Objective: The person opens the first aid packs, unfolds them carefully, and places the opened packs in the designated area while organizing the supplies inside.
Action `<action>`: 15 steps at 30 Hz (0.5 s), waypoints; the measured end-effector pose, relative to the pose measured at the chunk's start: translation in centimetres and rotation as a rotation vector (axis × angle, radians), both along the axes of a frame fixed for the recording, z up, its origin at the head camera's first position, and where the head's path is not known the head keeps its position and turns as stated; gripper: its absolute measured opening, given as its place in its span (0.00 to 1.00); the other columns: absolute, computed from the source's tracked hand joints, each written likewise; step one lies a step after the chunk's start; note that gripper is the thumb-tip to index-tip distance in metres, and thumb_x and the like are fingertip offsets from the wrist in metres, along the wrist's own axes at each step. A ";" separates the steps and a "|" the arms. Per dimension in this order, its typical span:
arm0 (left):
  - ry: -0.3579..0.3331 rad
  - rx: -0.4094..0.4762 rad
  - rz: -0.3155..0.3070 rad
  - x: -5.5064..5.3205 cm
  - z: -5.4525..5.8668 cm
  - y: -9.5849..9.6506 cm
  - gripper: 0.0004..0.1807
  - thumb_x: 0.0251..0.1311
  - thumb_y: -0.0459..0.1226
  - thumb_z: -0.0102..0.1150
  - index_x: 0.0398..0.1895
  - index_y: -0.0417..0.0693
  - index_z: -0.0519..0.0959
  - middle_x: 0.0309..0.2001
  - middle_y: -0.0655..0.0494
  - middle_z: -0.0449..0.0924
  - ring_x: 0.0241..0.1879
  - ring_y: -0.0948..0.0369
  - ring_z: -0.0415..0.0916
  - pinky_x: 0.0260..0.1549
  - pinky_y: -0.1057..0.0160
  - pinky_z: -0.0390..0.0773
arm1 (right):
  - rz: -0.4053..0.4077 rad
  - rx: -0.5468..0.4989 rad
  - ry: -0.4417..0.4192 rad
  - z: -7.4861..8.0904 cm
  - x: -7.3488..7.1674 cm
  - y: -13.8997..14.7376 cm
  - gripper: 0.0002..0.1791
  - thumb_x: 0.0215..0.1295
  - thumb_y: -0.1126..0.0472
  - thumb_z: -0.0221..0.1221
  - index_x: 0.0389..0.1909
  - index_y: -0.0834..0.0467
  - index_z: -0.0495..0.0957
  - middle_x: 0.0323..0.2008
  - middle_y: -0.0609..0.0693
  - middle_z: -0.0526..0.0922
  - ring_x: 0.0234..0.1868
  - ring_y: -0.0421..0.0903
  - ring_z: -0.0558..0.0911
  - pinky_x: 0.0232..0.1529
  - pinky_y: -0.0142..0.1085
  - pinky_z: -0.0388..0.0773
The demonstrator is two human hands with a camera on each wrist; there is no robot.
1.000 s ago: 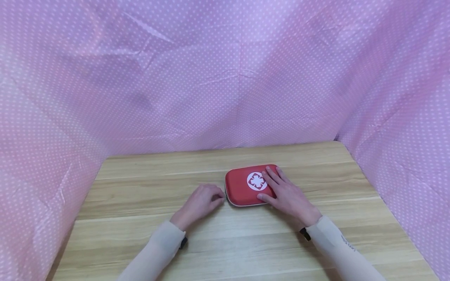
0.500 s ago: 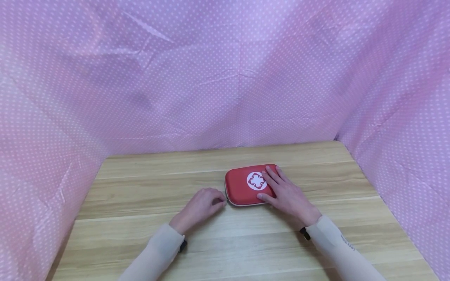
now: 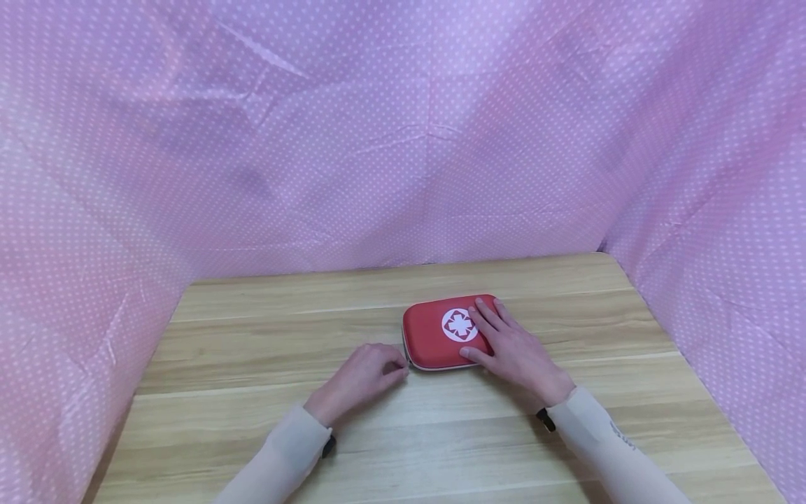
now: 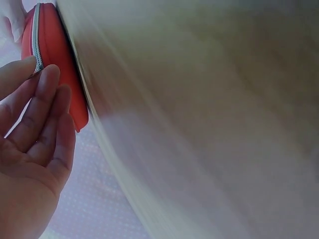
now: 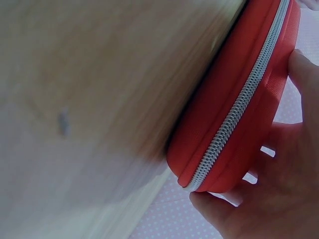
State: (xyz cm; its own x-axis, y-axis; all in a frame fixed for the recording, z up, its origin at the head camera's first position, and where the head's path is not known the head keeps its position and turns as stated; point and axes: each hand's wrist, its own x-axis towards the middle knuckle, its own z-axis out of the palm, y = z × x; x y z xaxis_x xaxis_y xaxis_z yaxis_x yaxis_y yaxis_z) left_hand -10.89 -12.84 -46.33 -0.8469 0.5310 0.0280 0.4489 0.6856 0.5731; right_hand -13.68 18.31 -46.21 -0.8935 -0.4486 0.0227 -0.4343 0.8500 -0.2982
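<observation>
A red zippered first-aid case [image 3: 431, 334] with a white cross emblem lies closed on the wooden table. At its near left corner, my left hand [image 3: 362, 374] pinches the small zipper pull [image 4: 36, 74] between thumb and forefinger. The silver zipper [image 4: 36, 35] runs along the case's side, its teeth meshed where visible. My right hand [image 3: 519, 353] rests on the right part of the lid, fingers spread and nearly straight, partly covering the emblem. From the right wrist view, the zipper teeth [image 5: 227, 127] are together along the near side, and one finger touches the case's end.
Pale wood grain marks the table [image 3: 264, 315], whose far edge meets a pink polka-dot cloth [image 3: 390, 175]. The cloth also hangs along the left and right sides. A dark band [image 3: 546, 420] shows under the right sleeve.
My left hand has slid slightly toward me and to the right, from the case's left end to its near left corner. The right hand and the case have stayed in place.
</observation>
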 end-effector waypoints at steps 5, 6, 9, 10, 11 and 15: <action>-0.015 0.002 -0.005 0.1 0.0 0.2 0.05 0.65 0.38 0.71 0.42 0.51 0.90 0.37 0.67 0.86 0.38 0.69 0.79 0.46 0.64 0.83 | 0.002 -0.011 -0.007 0.0 0.0 0.0 0.49 0.69 0.32 0.59 0.81 0.55 0.58 0.82 0.56 0.54 0.81 0.64 0.47 0.67 0.63 0.70; -0.014 0.003 -0.010 0.1 0.0 0.3 0.06 0.64 0.38 0.71 0.42 0.50 0.90 0.37 0.66 0.87 0.38 0.69 0.79 0.45 0.64 0.83 | 0.003 -0.013 -0.007 0.0 0.0 0.0 0.49 0.69 0.32 0.59 0.81 0.55 0.58 0.82 0.56 0.54 0.81 0.64 0.47 0.68 0.63 0.69; -0.006 0.006 -0.024 0.1 0.0 0.5 0.06 0.64 0.38 0.71 0.42 0.48 0.90 0.37 0.64 0.87 0.38 0.68 0.80 0.45 0.64 0.83 | 0.004 -0.016 -0.005 0.1 0.0 -0.1 0.49 0.69 0.32 0.59 0.81 0.55 0.58 0.82 0.56 0.54 0.81 0.64 0.47 0.69 0.62 0.68; -0.002 0.006 -0.029 0.2 0.0 0.6 0.07 0.64 0.38 0.71 0.42 0.48 0.90 0.37 0.63 0.87 0.39 0.68 0.80 0.45 0.64 0.83 | 0.003 -0.015 -0.005 0.1 0.0 -0.1 0.49 0.69 0.31 0.58 0.81 0.55 0.58 0.82 0.56 0.54 0.81 0.64 0.47 0.69 0.62 0.68; 0.002 0.005 -0.031 0.2 0.0 0.7 0.07 0.64 0.38 0.71 0.42 0.48 0.90 0.37 0.63 0.87 0.39 0.67 0.80 0.45 0.64 0.83 | 0.002 -0.016 -0.005 0.1 0.0 -0.1 0.49 0.69 0.31 0.58 0.81 0.55 0.58 0.82 0.56 0.54 0.81 0.64 0.47 0.69 0.62 0.68; 0.013 -0.003 -0.030 0.3 0.0 0.8 0.06 0.64 0.38 0.71 0.41 0.48 0.90 0.37 0.63 0.87 0.39 0.68 0.80 0.45 0.64 0.83 | -0.003 -0.017 -0.009 0.1 0.1 -0.1 0.49 0.69 0.31 0.58 0.81 0.56 0.58 0.82 0.57 0.54 0.81 0.64 0.47 0.69 0.62 0.68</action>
